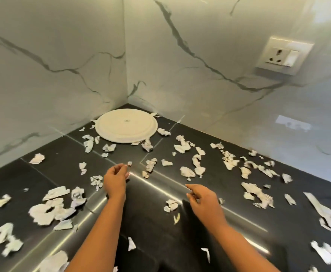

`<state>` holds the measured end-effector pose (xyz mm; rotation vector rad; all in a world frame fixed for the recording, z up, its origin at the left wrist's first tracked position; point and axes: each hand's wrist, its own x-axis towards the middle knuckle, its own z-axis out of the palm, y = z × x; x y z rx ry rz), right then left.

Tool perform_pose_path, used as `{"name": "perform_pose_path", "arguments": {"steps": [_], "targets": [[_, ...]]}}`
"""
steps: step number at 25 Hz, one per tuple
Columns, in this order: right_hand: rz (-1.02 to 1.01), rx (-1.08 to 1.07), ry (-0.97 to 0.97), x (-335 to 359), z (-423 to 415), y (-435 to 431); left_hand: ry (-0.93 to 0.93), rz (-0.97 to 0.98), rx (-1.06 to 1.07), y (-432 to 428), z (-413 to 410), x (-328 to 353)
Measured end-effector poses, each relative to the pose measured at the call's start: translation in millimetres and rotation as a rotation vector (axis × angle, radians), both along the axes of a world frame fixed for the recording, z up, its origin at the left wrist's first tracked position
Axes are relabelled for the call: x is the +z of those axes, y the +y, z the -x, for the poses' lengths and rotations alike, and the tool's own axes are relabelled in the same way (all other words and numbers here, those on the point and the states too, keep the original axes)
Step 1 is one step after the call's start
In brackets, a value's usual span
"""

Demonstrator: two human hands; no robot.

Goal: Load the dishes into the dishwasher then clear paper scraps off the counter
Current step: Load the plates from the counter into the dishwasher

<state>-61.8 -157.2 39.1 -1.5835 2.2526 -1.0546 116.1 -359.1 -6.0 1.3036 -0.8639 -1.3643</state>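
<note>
A white plate lies upside down in the far corner of the black counter. Several torn and crumpled paper scraps are strewn all over the counter. My left hand hovers over the middle of the counter with its fingers loosely curled, holding nothing, and its fingertips are close to a tiny scrap. My right hand reaches forward above the counter, fingers relaxed and spread, with a crumpled scrap lying just to its left.
Marble-patterned walls close the corner behind the plate. A wall socket with a switch sits on the right wall. Larger scraps pile at the left, and long strips lie at the right edge.
</note>
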Motion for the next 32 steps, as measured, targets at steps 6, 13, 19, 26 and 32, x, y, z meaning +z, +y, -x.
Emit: {"name": "perform_pose_path", "arguments": {"steps": [6, 13, 19, 26, 32], "targets": [[-0.134, 0.189, 0.023, 0.1, -11.3, -74.0, -0.268, 0.136, 0.047, -23.4, -2.1, 2.4], [-0.208, 0.166, -0.133, -17.6, -13.8, -129.9, -0.405, 0.216, -0.053, -78.4, 0.8, 4.6], [-0.032, -0.021, -0.432, -28.9, 3.1, -192.7, 0.345, -0.027, -0.014, -123.8, 1.0, 16.7], [0.063, -0.085, -0.480, -25.0, 27.0, -299.3, 0.897, -0.201, -0.109, -157.7, -19.4, 2.9], [0.055, -0.005, -0.342, -43.6, 30.8, -323.9, 0.921, -0.192, -0.179, -167.4, -15.3, 5.5]]}}
